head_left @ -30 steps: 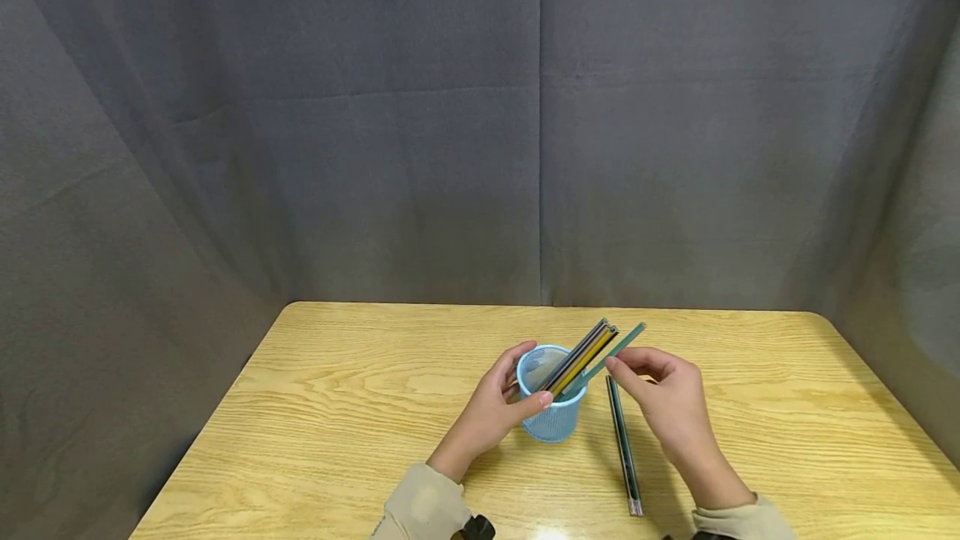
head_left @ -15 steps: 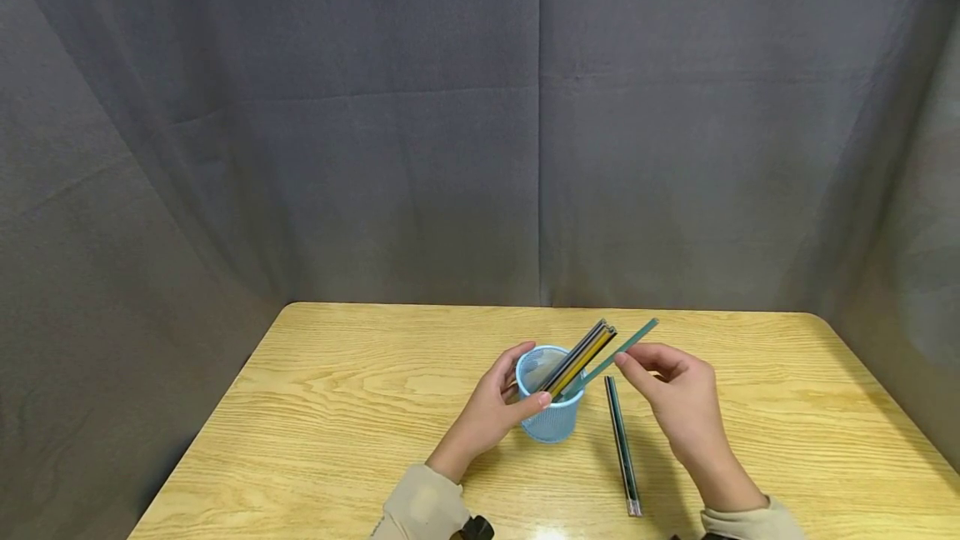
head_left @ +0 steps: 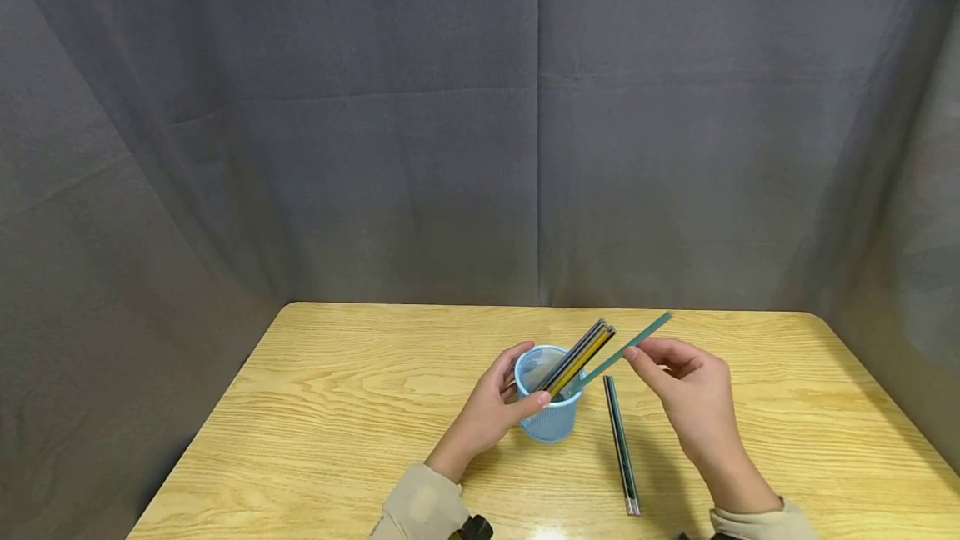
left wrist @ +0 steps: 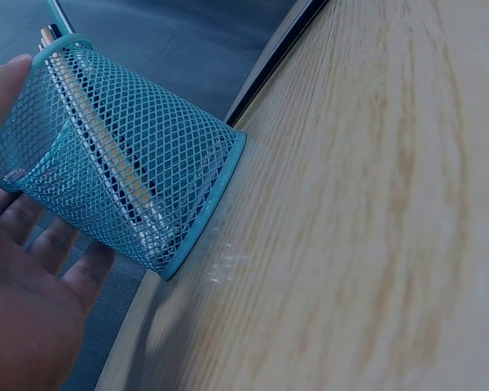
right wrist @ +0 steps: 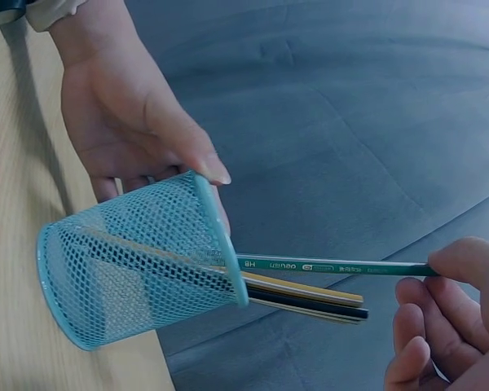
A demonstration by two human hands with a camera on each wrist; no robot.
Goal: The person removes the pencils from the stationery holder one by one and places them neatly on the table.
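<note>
A light blue mesh pencil cup (head_left: 549, 423) stands on the table, gripped at its left side by my left hand (head_left: 487, 407), thumb over the rim. Several pencils (head_left: 581, 357), yellow, black and grey, lean out of it to the right. My right hand (head_left: 686, 382) pinches a green pencil (right wrist: 334, 266) near its outer end between thumb and finger. That pencil slants up from the cup, its lower end at the rim. In the left wrist view the cup's mesh wall (left wrist: 138, 147) shows pencils inside, with fingers behind it.
On the wooden table (head_left: 337, 407), right of the cup, lies a small bundle of dark and green pencils (head_left: 621, 444). Grey curtains (head_left: 420, 190) hang behind the table's back edge and at both sides.
My right hand has moved right and slightly up, drawing the green pencil further out of the cup. My left hand and the cup have stayed in place.
</note>
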